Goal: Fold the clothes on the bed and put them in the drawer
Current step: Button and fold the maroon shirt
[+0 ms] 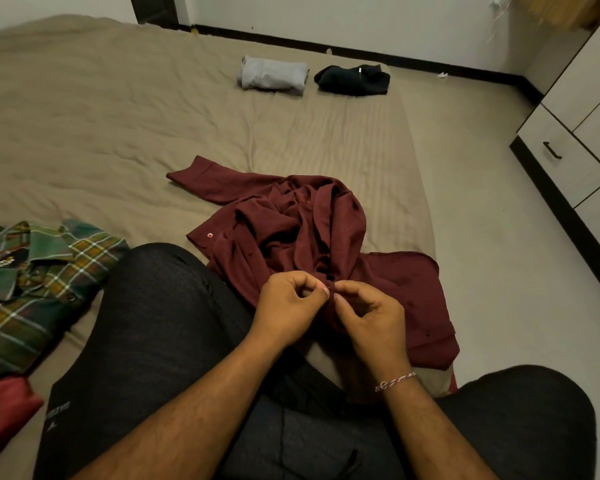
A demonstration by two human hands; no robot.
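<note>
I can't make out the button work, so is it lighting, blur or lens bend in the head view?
Head view: dim warm light, so the maroon shirt folds go nearly black between the hands, left hand and right hand; focus looks sharp there; the wide lens bows the drawer unit at the right edge.

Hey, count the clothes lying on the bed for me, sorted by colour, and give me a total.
Maroon: 1, the maroon shirt, crumpled, pinched by the left hand and right hand
Green plaid: 1, the plaid shirt
Red: 1, the red garment, partly out of view
Grey: 1, the folded grey garment
Black: 1, the folded black garment
Total: 5
</note>
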